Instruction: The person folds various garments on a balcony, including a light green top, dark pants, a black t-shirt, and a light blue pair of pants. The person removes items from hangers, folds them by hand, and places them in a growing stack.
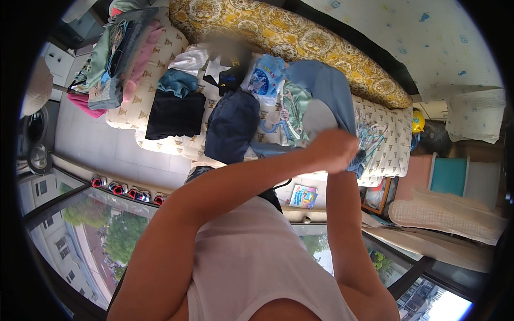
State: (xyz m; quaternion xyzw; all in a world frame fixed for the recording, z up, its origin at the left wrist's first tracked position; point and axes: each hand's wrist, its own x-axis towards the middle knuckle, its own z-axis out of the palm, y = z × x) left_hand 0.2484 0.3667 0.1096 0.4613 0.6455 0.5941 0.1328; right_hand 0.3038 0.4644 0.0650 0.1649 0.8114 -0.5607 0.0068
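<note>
My left hand (pixel 334 149), blurred and curled, is closed on a small grey cloth item (pixel 319 117), perhaps a sock. My right forearm (pixel 344 192) rises from below to meet it; my right hand is mostly hidden behind the left. Dark blue fabric (pixel 355 161) shows beside the hands. Blue trousers (pixel 339 86) lie just beyond, with a mint green garment (pixel 301 100) and plastic hangers (pixel 284 115) to their left. Further left are a blue printed garment (pixel 263 76), a navy garment (pixel 233 124), black folded cloth (pixel 176 115) and a teal cloth (pixel 178 82).
Clothes cover much of the patterned sofa (pixel 395 140); more hangers (pixel 371 134) lie at its right. A clothes pile (pixel 108 64) stands at the left end. A book (pixel 303 196) and several shoes (pixel 138 194) are near the windows. A washing machine (pixel 36 132) stands far left.
</note>
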